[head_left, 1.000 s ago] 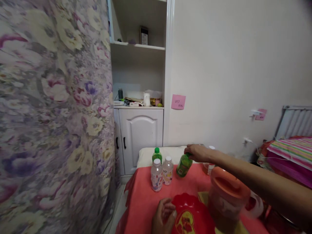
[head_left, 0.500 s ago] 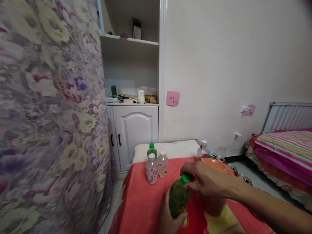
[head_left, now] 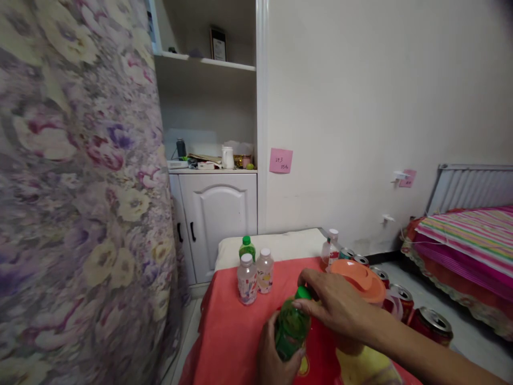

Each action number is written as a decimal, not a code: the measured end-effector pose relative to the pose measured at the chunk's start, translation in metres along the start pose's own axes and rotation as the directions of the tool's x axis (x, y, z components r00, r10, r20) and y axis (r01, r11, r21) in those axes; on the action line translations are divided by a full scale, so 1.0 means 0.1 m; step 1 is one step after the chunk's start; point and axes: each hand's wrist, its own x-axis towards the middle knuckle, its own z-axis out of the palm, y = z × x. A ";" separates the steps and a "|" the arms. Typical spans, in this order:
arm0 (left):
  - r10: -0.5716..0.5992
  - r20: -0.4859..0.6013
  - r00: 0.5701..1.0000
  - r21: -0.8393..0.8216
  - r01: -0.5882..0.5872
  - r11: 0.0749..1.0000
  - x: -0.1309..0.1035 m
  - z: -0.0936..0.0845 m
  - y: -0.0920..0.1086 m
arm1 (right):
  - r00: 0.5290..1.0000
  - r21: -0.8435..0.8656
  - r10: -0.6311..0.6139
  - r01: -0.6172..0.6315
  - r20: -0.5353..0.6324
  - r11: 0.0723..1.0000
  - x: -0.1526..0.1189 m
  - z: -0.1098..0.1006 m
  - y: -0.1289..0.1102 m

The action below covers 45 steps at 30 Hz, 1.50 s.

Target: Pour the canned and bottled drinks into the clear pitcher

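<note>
A green plastic bottle (head_left: 292, 332) is tilted over the table, its top leaning to the right. My left hand (head_left: 276, 355) is wrapped round its lower body. The fingers and thumb of my right hand (head_left: 331, 299) are closed on the bottle's green cap (head_left: 303, 293), which sits on the neck. Left of my hands stand two clear bottles with white caps, the nearer bottle (head_left: 247, 283) and the farther bottle (head_left: 265, 272). Behind them is another green bottle (head_left: 247, 248). An orange plastic lid or container (head_left: 358, 277) lies behind my right hand and is partly hidden.
A red cloth (head_left: 224, 326) covers most of the table. At its back right stands a clear bottle (head_left: 331, 248). Several drink cans, one a red can (head_left: 430, 326), line the right side. A cabinet (head_left: 218, 224) and a floral curtain (head_left: 84, 214) are at the left, a bed (head_left: 468, 230) at the right.
The view has shifted slightly, and more cans show at the right. My right forearm has come lower. The held bottle has moved a little and looks brighter green; both hands stay on it.
</note>
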 end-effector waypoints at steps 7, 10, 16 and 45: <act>0.028 0.148 0.989 -0.123 -0.009 0.992 -0.03 0.01 0.06 | 0.986 0.052 -0.162 0.160 0.030 0.986 -0.03 -0.14 -0.08; 0.024 0.239 0.971 -0.201 0.025 0.979 -0.04 0.01 0.08 | 0.969 0.100 -0.226 0.216 0.103 0.971 -0.03 -0.25 -0.06; 0.023 0.305 0.952 -0.248 0.056 0.967 0.01 -0.02 -0.01 | 0.984 0.173 -0.160 0.144 0.079 0.974 -0.03 -0.19 0.03; 0.095 0.375 0.922 -0.215 -0.014 0.977 0.10 -0.06 -0.12 | 0.965 0.434 -0.246 0.259 -0.087 0.863 -0.20 -0.20 0.01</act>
